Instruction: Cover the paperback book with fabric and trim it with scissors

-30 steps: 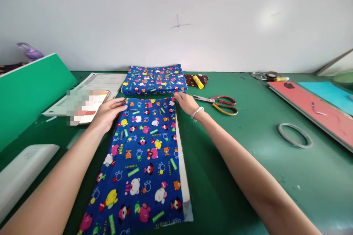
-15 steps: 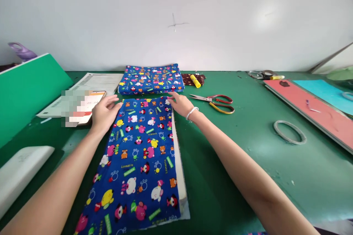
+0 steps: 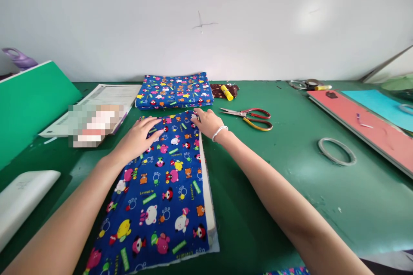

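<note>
A long piece of blue cartoon-print fabric (image 3: 167,193) lies on the green table, running from near my body towards the wall. A pale layer shows along its right edge. My left hand (image 3: 142,137) rests on the far left part of the fabric, fingers stretched out and pointing right. At the far right corner, my right hand (image 3: 208,123) has its thumb and fingers closed on the fabric's edge. Just beyond the far edge sits a folded stack of the same blue fabric (image 3: 174,91).
Right of the fabric lie scissors (image 3: 248,116), a yellow glue stick (image 3: 227,93) on a brown patterned cloth (image 3: 235,91), and a ring of wire (image 3: 337,151). Red board (image 3: 361,124) is far right. Left are papers (image 3: 119,94), a green board (image 3: 35,103) and a white block (image 3: 29,202).
My left hand has moved right, from the fabric's far left corner onto its top surface, with fingers now spread flat. My right hand stays at the far right corner.
</note>
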`<state>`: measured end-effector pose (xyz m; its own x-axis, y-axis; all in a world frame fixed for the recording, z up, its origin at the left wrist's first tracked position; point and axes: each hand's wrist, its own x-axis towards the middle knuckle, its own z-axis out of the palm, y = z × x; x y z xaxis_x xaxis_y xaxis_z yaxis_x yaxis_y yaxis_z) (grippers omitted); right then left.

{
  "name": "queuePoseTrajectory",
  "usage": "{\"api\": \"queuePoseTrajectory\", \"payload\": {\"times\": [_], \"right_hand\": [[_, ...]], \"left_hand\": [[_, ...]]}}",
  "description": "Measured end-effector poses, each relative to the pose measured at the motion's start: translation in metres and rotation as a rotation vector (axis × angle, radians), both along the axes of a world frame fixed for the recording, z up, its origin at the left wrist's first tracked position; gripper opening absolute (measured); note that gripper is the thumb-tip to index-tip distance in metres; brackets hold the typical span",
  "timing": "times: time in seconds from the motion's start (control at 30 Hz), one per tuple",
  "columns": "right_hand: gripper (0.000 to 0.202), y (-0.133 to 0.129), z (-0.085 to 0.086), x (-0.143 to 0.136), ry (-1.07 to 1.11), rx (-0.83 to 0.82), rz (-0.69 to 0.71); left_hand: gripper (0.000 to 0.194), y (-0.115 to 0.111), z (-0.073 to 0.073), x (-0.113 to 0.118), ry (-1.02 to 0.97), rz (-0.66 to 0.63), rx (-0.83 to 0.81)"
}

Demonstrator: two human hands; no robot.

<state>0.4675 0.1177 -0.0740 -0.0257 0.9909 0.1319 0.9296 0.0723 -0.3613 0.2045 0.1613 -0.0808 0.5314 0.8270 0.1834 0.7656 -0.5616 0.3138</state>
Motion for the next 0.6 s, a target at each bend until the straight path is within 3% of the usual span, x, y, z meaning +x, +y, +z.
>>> {"api": "queuePoseTrajectory", "payload": {"times": [0.17,0.27,0.37,0.43,0.5,0.6], "right_hand": [[0.044,-0.001,-0.002,-0.001,-0.023,0.026,0.01],[0.044,-0.001,-0.004,-0.002,-0.027,0.049,0.004],[0.044,-0.002,-0.006,-0.003,-0.03,0.077,-0.005],[0.044,-0.003,-0.007,-0.003,-0.03,0.097,-0.005],[0.044,-0.003,-0.009,-0.003,-0.027,0.114,-0.006],[0.043,-0.003,-0.01,-0.003,-0.034,0.12,-0.007]], "left_hand": [[0.051,0.003,0.003,-0.001,-0.059,-0.02,0.014],[0.039,-0.019,0.024,0.013,-0.09,-0.098,0.092],[0.024,-0.08,0.055,0.048,-0.082,-0.258,0.104],[0.02,-0.138,0.067,0.073,0.035,-0.518,0.125],[0.014,-0.194,0.064,0.09,0.205,-0.62,0.284],[0.015,-0.258,0.032,0.091,0.239,-0.653,0.545]]}}
